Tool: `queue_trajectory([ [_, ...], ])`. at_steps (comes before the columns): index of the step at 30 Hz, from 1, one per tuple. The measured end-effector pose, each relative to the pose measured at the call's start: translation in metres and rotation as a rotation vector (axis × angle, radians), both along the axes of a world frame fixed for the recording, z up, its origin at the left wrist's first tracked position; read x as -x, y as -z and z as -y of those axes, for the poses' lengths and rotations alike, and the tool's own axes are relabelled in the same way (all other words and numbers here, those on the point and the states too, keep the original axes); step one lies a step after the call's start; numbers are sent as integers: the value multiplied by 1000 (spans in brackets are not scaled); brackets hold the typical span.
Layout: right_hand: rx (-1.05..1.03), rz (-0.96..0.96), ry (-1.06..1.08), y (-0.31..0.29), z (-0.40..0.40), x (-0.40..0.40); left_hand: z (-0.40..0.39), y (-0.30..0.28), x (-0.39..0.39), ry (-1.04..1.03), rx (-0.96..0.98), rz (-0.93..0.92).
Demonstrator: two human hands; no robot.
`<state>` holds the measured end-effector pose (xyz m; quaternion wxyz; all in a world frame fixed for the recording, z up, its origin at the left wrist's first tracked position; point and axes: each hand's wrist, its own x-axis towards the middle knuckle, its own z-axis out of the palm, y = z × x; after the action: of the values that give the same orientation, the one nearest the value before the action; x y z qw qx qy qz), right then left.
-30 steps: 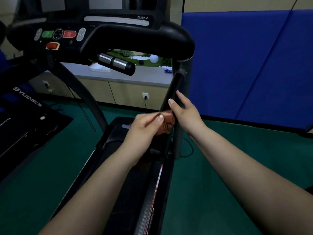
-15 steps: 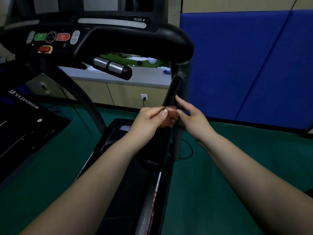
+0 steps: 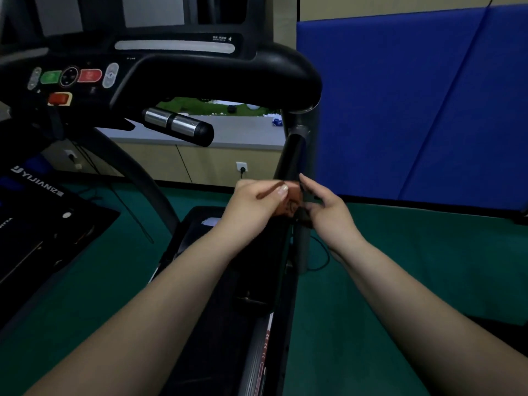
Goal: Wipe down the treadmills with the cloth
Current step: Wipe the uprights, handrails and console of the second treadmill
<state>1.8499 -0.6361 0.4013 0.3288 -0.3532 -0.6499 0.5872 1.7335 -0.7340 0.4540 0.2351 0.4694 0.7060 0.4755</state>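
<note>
A black treadmill (image 3: 217, 72) fills the middle of the view, with its console at the top and its belt running down between my arms. Its right upright post (image 3: 291, 155) slants down from the handlebar. My left hand (image 3: 254, 202) grips a small brown cloth (image 3: 293, 202) and presses it against the post's lower part. My right hand (image 3: 328, 212) is on the other side of the post, fingers curled at the cloth's edge; whether it pinches the cloth is hidden by the post.
A second black treadmill (image 3: 37, 212) with white lettering stands at the left. Blue padded mats (image 3: 414, 104) line the wall at the right. A low cabinet with a grey counter (image 3: 234, 132) stands behind, with a wall socket (image 3: 242, 167). A chrome grip (image 3: 177, 127) juts toward me.
Both hands have stayed at the post's lower part with the cloth. My right hand's fingers, straight a second ago, have curled in toward the cloth.
</note>
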Motion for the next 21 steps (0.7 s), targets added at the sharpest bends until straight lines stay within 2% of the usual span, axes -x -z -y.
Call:
queue_trajectory([
  [3, -1, 6, 19, -3, -4, 2, -15, 1, 5, -6, 14, 5],
  [6, -111, 55, 34, -15, -4, 0, 6, 1, -2, -34, 18, 9],
  [9, -294, 99, 53, -32, -4, 1, 39, -5, -10, 21, -18, 136],
  [13, -383, 90, 21, -58, 1, 14, 56, -13, -5, 77, -59, 233],
  [17, -409, 61, -7, -73, 7, 35, 58, -19, 23, -191, -242, 264],
  [21, -365, 9, -69, -83, 11, 65, 64, -37, 74, -404, -399, 156],
])
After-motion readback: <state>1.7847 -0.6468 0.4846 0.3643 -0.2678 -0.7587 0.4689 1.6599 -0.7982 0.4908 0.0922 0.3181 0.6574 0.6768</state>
